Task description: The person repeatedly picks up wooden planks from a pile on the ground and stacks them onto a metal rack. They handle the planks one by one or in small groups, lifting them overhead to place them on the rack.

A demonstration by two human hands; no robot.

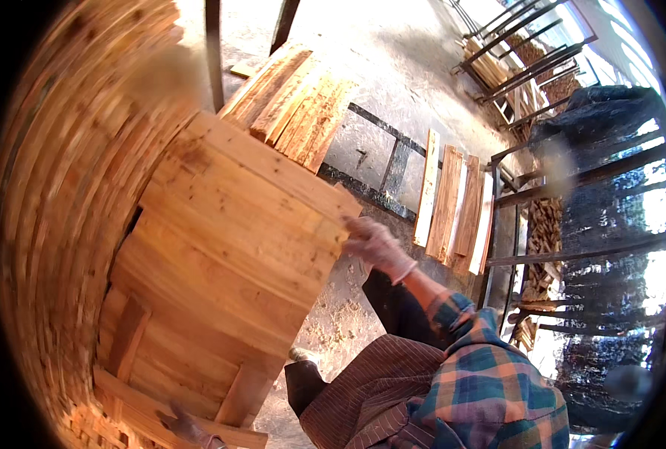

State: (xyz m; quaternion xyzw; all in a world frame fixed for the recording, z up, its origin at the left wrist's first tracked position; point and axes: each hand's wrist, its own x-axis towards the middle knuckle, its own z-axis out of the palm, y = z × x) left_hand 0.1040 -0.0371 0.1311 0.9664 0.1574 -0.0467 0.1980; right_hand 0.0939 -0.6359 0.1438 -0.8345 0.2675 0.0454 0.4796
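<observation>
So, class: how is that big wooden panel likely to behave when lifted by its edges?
The wooden panel probably stays stiff: cross battens brace its joined boards. Likely heavy and awkward, needing both right hand and left hand.

pale glove on right hand (376,245), plaid sleeve (452,310), striped apron (378,389)

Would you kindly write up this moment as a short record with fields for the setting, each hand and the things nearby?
setting: a woodworking yard with a concrete floor strewn with sawdust
right hand: the gloved right hand grips the right edge of a large wooden panel
left hand: the left hand is barely in view at the panel's lower edge; grip unclear
panel: planks joined by cross battens, held tilted
nearby: a stack of planks at left, loose boards on a metal frame, metal racks holding wood
</observation>
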